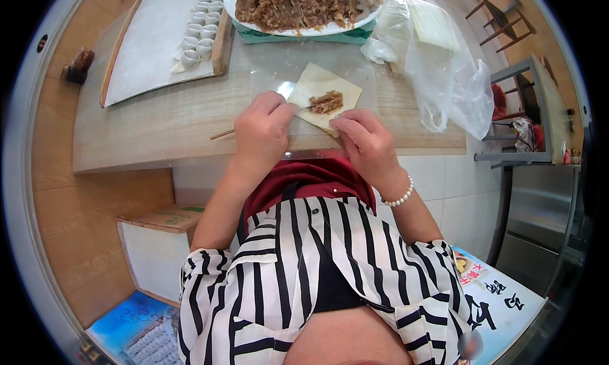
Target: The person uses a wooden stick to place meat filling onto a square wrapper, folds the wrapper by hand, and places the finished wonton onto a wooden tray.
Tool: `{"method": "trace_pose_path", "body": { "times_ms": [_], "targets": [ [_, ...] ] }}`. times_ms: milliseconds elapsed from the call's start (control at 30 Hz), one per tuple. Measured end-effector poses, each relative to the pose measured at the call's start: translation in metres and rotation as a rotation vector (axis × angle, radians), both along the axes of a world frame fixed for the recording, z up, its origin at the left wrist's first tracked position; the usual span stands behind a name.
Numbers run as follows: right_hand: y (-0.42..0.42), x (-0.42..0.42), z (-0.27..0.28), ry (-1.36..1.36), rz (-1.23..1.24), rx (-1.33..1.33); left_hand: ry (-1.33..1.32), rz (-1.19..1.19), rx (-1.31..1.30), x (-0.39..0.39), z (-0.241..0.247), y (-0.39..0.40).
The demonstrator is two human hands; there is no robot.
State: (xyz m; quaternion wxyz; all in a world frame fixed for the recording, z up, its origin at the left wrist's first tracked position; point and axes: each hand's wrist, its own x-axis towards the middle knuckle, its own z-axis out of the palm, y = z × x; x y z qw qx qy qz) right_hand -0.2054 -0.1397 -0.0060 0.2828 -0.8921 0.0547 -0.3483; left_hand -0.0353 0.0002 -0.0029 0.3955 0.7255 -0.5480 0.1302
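A square dough wrapper (311, 81) lies on a clear sheet on the table, with a small heap of minced filling (326, 102) on it. My left hand (265, 122) is closed around a thin wooden stick (222, 134), whose far tip reaches the filling. The fingers of my right hand (364, 136) pinch the near right edge of the wrapper. Beyond them, a white plate (304, 31) on a green base is heaped with minced filling (295, 7), with what look like peeled shrimps (370, 1) at its right side.
At the back left, a wood-framed tray (157, 41) holds rows of folded dumplings (190, 59). A clear plastic bag (428, 74) with more wrappers (434, 24) lies on the right. The table's near edge (142, 164) runs before me. A box (157, 250) stands below at the left.
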Motion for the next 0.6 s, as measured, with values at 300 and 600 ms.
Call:
{"method": "trace_pose_path", "body": {
  "times_ms": [300,600],
  "targets": [
    [0.001,0.004,0.002,-0.024,-0.031,-0.06,0.047,0.04,0.034,0.013,0.011,-0.01],
    [-0.02,0.019,0.02,0.064,-0.009,0.052,0.062,-0.011,0.08,0.003,0.003,-0.003]
  ]
}}
